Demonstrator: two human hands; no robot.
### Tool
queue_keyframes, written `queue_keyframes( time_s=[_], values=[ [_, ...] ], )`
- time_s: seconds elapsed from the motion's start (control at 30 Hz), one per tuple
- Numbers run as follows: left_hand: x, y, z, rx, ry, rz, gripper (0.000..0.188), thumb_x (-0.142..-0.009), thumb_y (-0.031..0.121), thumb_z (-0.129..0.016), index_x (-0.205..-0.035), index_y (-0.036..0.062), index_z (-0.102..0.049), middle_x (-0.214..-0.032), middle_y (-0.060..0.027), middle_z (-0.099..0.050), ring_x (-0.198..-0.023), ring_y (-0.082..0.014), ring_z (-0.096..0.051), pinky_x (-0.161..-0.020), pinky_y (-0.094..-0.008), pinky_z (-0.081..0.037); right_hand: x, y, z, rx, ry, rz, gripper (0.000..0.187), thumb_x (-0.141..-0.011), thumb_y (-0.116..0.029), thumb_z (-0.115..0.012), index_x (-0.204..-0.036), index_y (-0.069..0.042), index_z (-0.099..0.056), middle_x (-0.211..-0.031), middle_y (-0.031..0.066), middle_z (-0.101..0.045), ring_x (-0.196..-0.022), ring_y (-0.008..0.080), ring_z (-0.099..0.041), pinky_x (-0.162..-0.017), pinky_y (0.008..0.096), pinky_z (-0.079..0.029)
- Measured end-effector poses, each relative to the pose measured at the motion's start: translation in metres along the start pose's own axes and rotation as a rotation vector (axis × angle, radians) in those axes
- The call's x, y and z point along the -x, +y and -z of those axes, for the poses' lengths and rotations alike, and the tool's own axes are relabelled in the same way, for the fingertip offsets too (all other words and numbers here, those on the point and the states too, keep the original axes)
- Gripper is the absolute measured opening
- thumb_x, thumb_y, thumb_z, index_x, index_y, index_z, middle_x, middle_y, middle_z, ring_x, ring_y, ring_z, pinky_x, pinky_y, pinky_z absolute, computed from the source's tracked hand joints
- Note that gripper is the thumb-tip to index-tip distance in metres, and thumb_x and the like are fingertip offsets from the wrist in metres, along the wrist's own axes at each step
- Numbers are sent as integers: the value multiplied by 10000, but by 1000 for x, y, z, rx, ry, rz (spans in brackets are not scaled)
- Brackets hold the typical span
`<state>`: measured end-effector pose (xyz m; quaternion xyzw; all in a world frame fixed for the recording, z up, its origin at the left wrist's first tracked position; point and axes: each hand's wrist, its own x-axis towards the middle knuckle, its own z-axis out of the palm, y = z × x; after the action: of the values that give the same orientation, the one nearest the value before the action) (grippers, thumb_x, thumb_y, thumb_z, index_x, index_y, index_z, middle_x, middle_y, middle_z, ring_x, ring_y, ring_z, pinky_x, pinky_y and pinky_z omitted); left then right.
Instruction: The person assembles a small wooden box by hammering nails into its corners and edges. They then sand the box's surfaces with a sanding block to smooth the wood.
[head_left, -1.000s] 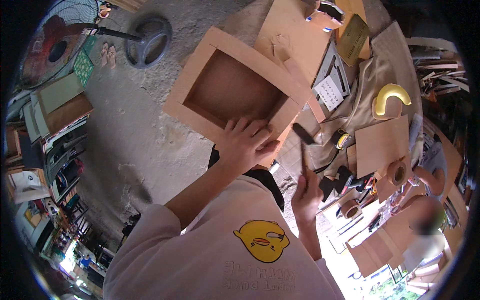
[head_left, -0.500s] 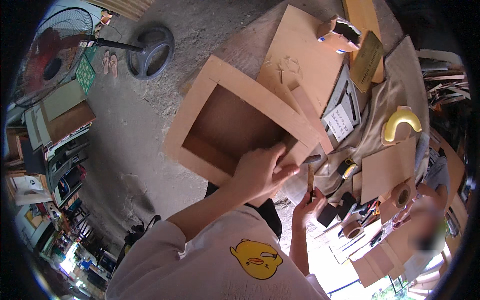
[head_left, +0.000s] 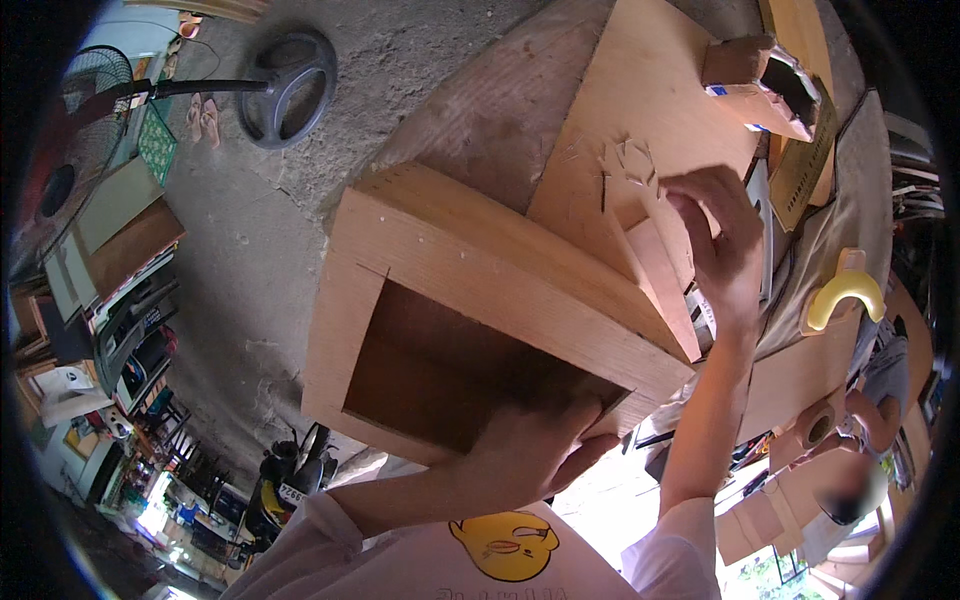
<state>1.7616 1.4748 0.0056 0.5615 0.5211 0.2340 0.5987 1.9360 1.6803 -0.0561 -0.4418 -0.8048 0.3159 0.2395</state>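
Concrete floor behind; left hand fingers clamped on wooden box frame (open-faced), right hand fingers apart.

Open wooden box frame filling the middle and blocking passage, flat board lying just behind it, yellow-handled tool and tape roll crowding the right, bare concrete floor lying open on the left

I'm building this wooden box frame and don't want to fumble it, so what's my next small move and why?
Probably bring the right hand back onto the wooden box frame. Only the left hand grips its near edge, while the right hand is raised above the plywood sheet, apparently empty.
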Motion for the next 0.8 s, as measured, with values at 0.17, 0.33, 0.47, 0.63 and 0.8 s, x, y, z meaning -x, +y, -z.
queue_keyframes(
  time_s=[0.17,0.33,0.47,0.63,0.8],
  values=[
    [0,2,2,32,32,-42,245,-1024,245,-666,-990,42,-534,-861,-170,-682,-536,-276,-670,-457,-384,-534,-46,-6,-26,53,-142,269,190,-812,-8,-765,-990,-63,-729,-933,85,-663,-897,291,-637,-805,413,-516],
    [2,0,0,40,30,-50,246,-1033,231,-649,-1005,28,-513,-921,-177,-677,-529,-272,-658,-458,-362,-535,-60,-10,-37,167,-196,318,175,-821,-41,-745,-989,-55,-697,-952,71,-645,-920,283,-618,-826,413,-494],
    [3,0,1,61,23,-64,235,-1036,219,-641,-1034,19,-517,-942,-185,-677,-535,-246,-663,-455,-339,-537,-62,-15,-38,180,-231,311,187,-816,-73,-744,-996,-63,-694,-979,72,-646,-949,283,-616,-844,418,-491],
    [7,0,3,87,-59,-16,230,-1024,203,-648,-1062,12,-526,-962,-191,-688,-571,-220,-690,-468,-324,-551,-61,-12,-44,257,-332,370,219,-784,-56,-715,-999,-80,-685,-1039,75,-635,-1011,273,-603,-867,407,-491],
    [4,4,4,79,-9,15,257,-990,234,-679,-1067,26,-550,-799,-159,-655,-581,-293,-692,-534,-408,-596,-60,-17,-48,375,-336,391,240,-773,-30,-670,-1009,-72,-676,-1030,75,-617,-1007,271,-596,-878,390,-490]
  ],
)
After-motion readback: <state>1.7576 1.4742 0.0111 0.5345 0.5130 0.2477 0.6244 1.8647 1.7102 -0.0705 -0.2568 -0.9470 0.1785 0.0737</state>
